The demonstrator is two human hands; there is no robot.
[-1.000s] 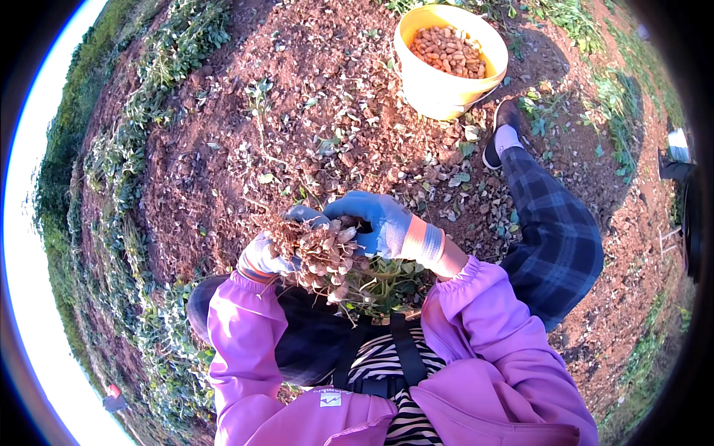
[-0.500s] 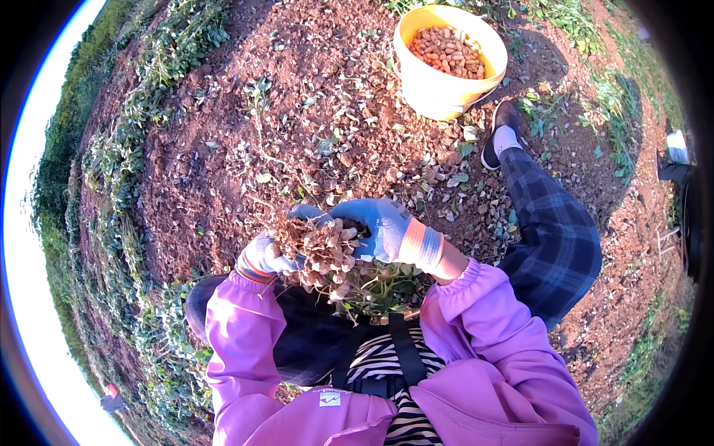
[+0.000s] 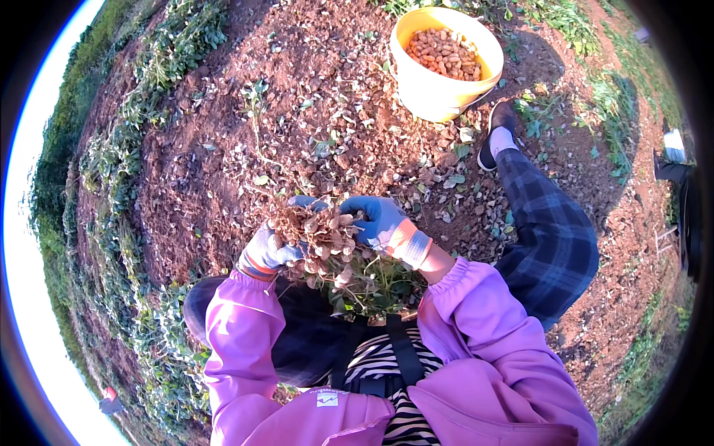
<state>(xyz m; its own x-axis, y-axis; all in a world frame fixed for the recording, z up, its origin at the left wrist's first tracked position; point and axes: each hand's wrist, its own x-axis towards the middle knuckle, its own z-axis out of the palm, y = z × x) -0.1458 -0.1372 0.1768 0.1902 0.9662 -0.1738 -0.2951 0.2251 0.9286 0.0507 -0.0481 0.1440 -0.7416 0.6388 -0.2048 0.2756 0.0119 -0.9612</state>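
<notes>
A bunch of peanut plants [image 3: 323, 236], roots and pale pods uppermost, is gripped by my left hand [image 3: 271, 251] in a blue and grey glove. Its fingers wrap round the bunch, partly hidden behind the roots. My right hand [image 3: 378, 223], in a matching glove with an orange band, has its fingers curled against the pods on the bunch's right side. What lies inside those fingers is mostly hidden. Green peanut leaves [image 3: 375, 286] hang below the roots, over my lap.
Ahead and right, a yellow bucket [image 3: 439, 97] holds many picked peanuts [image 3: 446, 53]. My right leg [image 3: 547, 230] is bent out beside it. Brown soil [image 3: 201, 149] carries scattered dry leaves. Rows of pulled plants [image 3: 123, 171] run along the left. A distant person [image 3: 110, 401] appears at lower left.
My right hand has shifted slightly right, away from the middle of the bunch, and its wrist has turned. The left hand keeps its hold. More green leaves show below.
</notes>
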